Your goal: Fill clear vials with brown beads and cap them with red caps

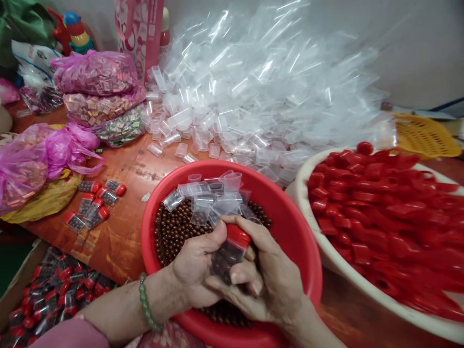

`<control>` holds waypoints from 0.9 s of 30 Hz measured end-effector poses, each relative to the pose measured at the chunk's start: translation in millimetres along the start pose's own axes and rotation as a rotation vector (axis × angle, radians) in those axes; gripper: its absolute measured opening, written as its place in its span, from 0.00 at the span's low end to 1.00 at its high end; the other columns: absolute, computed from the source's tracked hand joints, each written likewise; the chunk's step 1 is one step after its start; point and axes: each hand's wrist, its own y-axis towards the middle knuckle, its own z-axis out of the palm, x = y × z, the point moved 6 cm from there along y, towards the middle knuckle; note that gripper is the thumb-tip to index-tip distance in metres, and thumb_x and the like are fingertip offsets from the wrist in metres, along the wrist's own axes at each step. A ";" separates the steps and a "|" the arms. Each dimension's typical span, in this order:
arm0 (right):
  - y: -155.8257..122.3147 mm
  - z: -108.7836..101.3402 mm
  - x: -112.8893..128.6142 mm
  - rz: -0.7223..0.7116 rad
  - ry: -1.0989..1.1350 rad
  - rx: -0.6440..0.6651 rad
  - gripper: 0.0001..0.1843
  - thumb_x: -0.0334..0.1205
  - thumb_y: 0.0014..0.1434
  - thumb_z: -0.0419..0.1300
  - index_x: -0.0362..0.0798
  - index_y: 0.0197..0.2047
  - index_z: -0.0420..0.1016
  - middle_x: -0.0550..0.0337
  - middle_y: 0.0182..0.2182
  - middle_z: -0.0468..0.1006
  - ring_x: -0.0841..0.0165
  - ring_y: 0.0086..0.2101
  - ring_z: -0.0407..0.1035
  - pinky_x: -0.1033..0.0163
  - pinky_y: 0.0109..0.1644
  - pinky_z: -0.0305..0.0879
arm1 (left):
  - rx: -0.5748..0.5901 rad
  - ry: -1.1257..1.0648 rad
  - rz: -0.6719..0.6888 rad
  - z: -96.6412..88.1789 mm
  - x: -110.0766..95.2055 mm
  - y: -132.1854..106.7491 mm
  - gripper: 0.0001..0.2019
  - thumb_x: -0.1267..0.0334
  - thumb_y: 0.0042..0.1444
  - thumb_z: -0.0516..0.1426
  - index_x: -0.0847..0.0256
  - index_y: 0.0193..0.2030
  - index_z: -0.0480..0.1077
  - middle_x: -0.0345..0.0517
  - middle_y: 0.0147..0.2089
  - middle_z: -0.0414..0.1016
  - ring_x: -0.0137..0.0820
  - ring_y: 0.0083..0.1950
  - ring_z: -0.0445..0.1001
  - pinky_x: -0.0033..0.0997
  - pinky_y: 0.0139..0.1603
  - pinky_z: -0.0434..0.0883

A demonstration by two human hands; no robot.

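Observation:
Both hands meet over a red basin point(297, 227) that holds small brown beads point(174, 232) and several empty clear tubes point(208, 198). My left hand point(194, 268) grips a clear tube point(226, 258) filled with brown beads. My right hand point(275, 275) closes around the same tube, with fingers at its red cap point(238, 235). A green bead bracelet point(147, 304) sits on my left wrist.
A white basin point(326, 251) of red caps stands at the right. A big heap of clear tubes point(261, 92) lies behind. Several capped filled tubes point(94, 203) lie on the brown table, more in a box point(54, 285) at lower left. Pink bags point(94, 72) sit at the back left.

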 end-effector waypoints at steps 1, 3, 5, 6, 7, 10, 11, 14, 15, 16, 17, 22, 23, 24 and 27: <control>1.2 -0.1 2.3 -0.040 -0.012 -0.003 0.44 0.53 0.51 0.65 0.47 0.65 0.54 0.47 0.49 0.75 0.55 0.48 0.74 0.52 0.48 0.76 | -0.029 0.064 0.011 -0.5 -2.0 -1.5 0.30 0.35 0.55 0.52 0.66 0.25 0.70 0.40 0.16 0.63 0.29 0.25 0.70 0.27 0.30 0.67; 5.1 -2.3 7.9 -0.134 -0.079 -0.032 0.40 0.47 0.53 0.64 0.44 0.65 0.55 0.46 0.46 0.76 0.56 0.45 0.74 0.54 0.46 0.76 | -0.114 0.261 0.074 -0.2 -10.5 -6.6 0.32 0.33 0.52 0.54 0.67 0.25 0.69 0.42 0.20 0.66 0.28 0.26 0.68 0.27 0.30 0.66; 9.3 -3.6 11.9 -0.213 -0.164 -0.056 0.35 0.43 0.56 0.61 0.41 0.64 0.56 0.45 0.45 0.75 0.57 0.44 0.73 0.54 0.44 0.76 | -0.218 0.525 0.181 3.0 -23.4 -14.4 0.27 0.40 0.48 0.62 0.69 0.33 0.71 0.43 0.27 0.70 0.27 0.29 0.68 0.26 0.33 0.66; 11.0 -4.1 12.2 -0.231 -0.201 -0.070 0.34 0.42 0.57 0.59 0.41 0.64 0.56 0.45 0.45 0.74 0.56 0.45 0.73 0.53 0.44 0.76 | -0.272 0.653 0.242 5.4 -30.1 -19.0 0.24 0.46 0.48 0.65 0.68 0.39 0.71 0.43 0.32 0.72 0.27 0.33 0.69 0.26 0.36 0.67; 12.4 -4.3 11.5 -0.234 -0.234 -0.084 0.33 0.41 0.57 0.57 0.41 0.64 0.56 0.44 0.45 0.73 0.56 0.45 0.72 0.52 0.43 0.75 | -0.321 0.772 0.301 8.2 -36.1 -23.5 0.23 0.53 0.49 0.66 0.67 0.46 0.70 0.44 0.36 0.73 0.28 0.36 0.70 0.26 0.39 0.67; 14.6 -3.5 7.3 -0.198 -0.312 -0.084 0.33 0.39 0.58 0.55 0.43 0.66 0.54 0.44 0.45 0.71 0.56 0.45 0.70 0.51 0.42 0.75 | -0.424 1.093 0.446 16.5 -47.7 -33.9 0.16 0.62 0.60 0.57 0.64 0.53 0.68 0.46 0.44 0.74 0.30 0.43 0.70 0.29 0.49 0.66; 14.8 -3.4 6.5 -0.189 -0.318 -0.074 0.33 0.39 0.59 0.55 0.43 0.66 0.54 0.44 0.45 0.71 0.56 0.45 0.69 0.51 0.42 0.75 | -0.439 1.178 0.468 18.3 -49.0 -35.5 0.13 0.63 0.63 0.53 0.63 0.52 0.69 0.45 0.42 0.74 0.29 0.42 0.69 0.29 0.48 0.65; 14.7 -2.8 5.3 -0.170 -0.271 -0.021 0.32 0.42 0.60 0.57 0.45 0.66 0.55 0.46 0.44 0.70 0.58 0.43 0.69 0.53 0.40 0.74 | -0.425 1.239 0.427 17.1 -46.3 -34.9 0.14 0.61 0.66 0.48 0.65 0.46 0.71 0.41 0.32 0.69 0.26 0.33 0.64 0.27 0.39 0.63; 14.4 -2.0 5.3 -0.169 -0.262 -0.004 0.33 0.44 0.60 0.57 0.45 0.66 0.55 0.46 0.44 0.70 0.58 0.42 0.69 0.53 0.40 0.74 | -0.421 1.190 0.402 14.8 -44.9 -34.1 0.15 0.59 0.66 0.47 0.65 0.45 0.71 0.40 0.30 0.66 0.26 0.31 0.62 0.27 0.36 0.62; 14.1 -0.7 5.7 -0.175 -0.266 0.011 0.34 0.45 0.60 0.57 0.44 0.66 0.54 0.45 0.44 0.70 0.57 0.42 0.68 0.53 0.40 0.74 | -0.418 1.135 0.382 12.5 -43.9 -33.2 0.15 0.58 0.66 0.47 0.66 0.44 0.70 0.39 0.29 0.65 0.25 0.30 0.62 0.27 0.34 0.62; 13.8 0.8 6.3 -0.184 -0.285 0.017 0.35 0.45 0.60 0.56 0.42 0.67 0.53 0.44 0.45 0.70 0.57 0.43 0.68 0.52 0.40 0.74 | -0.415 1.084 0.369 10.6 -42.9 -32.3 0.16 0.57 0.66 0.46 0.67 0.43 0.69 0.39 0.29 0.65 0.25 0.29 0.62 0.27 0.33 0.62; 12.6 5.8 11.4 -0.242 -0.447 -0.043 0.39 0.46 0.60 0.54 0.36 0.69 0.50 0.41 0.43 0.72 0.55 0.41 0.69 0.51 0.38 0.72 | -0.393 0.972 0.407 7.6 -42.4 -30.5 0.13 0.58 0.64 0.47 0.65 0.38 0.66 0.42 0.34 0.66 0.27 0.35 0.64 0.28 0.39 0.64; 12.6 6.2 12.6 -0.262 -0.458 -0.045 0.39 0.47 0.60 0.55 0.36 0.69 0.51 0.42 0.42 0.73 0.55 0.40 0.70 0.52 0.38 0.72 | -0.397 0.968 0.410 7.0 -42.1 -30.6 0.12 0.58 0.64 0.48 0.65 0.37 0.66 0.42 0.34 0.66 0.27 0.35 0.64 0.28 0.39 0.64; 12.6 6.3 13.6 -0.281 -0.460 -0.041 0.39 0.48 0.60 0.55 0.36 0.68 0.52 0.43 0.41 0.73 0.56 0.38 0.70 0.53 0.37 0.72 | -0.405 0.971 0.404 6.1 -41.5 -30.7 0.12 0.58 0.64 0.48 0.65 0.36 0.65 0.41 0.33 0.65 0.27 0.35 0.63 0.27 0.39 0.64; 12.6 3.7 15.5 -0.322 -0.443 -0.050 0.38 0.49 0.59 0.57 0.36 0.67 0.55 0.44 0.39 0.74 0.57 0.37 0.71 0.54 0.37 0.72 | -0.389 0.973 0.367 5.1 -38.7 -29.8 0.12 0.58 0.64 0.48 0.64 0.37 0.64 0.41 0.33 0.65 0.27 0.34 0.62 0.27 0.38 0.63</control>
